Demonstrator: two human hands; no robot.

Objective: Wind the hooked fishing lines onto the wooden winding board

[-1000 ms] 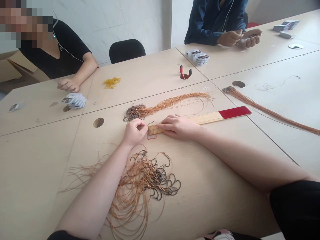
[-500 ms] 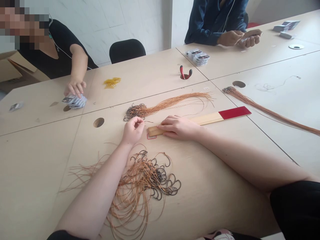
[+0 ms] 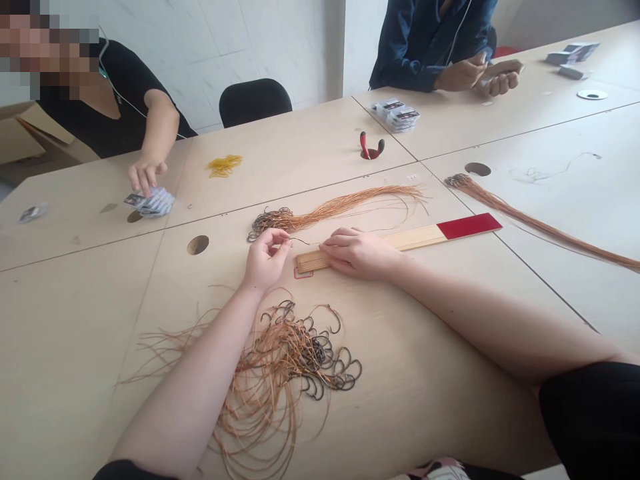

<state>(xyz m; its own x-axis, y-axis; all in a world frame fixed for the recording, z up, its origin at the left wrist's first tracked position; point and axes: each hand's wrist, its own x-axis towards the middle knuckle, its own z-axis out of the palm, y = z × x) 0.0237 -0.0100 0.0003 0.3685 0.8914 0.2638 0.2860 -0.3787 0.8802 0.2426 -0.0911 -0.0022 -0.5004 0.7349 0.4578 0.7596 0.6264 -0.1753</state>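
Note:
My left hand (image 3: pixel 267 259) pinches a fine dark line (image 3: pixel 300 241) between its fingertips, just above the wooden board (image 3: pixel 380 245). The board has a red end (image 3: pixel 469 226), and my right hand (image 3: pixel 357 253) presses its near part flat on the table. A small red loop (image 3: pixel 303 273) lies under the board's left end. Below my left forearm is a tangled heap of dark fish hooks with orange-brown snells (image 3: pixel 295 353). A straightened bundle of the same (image 3: pixel 325 213) lies beyond my hands, and another (image 3: pixel 525 220) lies to the right.
A co-worker's hand (image 3: pixel 146 176) rests on a stack of packets (image 3: pixel 150 201) at left; another co-worker's hands (image 3: pixel 475 79) hold a packet at the far right. Red-handled pliers (image 3: pixel 370 146) stand in a table hole. Yellow rubber bands (image 3: pixel 225 165) lie beyond my hands.
My left hand has risen slightly and my right hand has shifted right along the board. The left co-worker's hand has moved from the table onto the packets.

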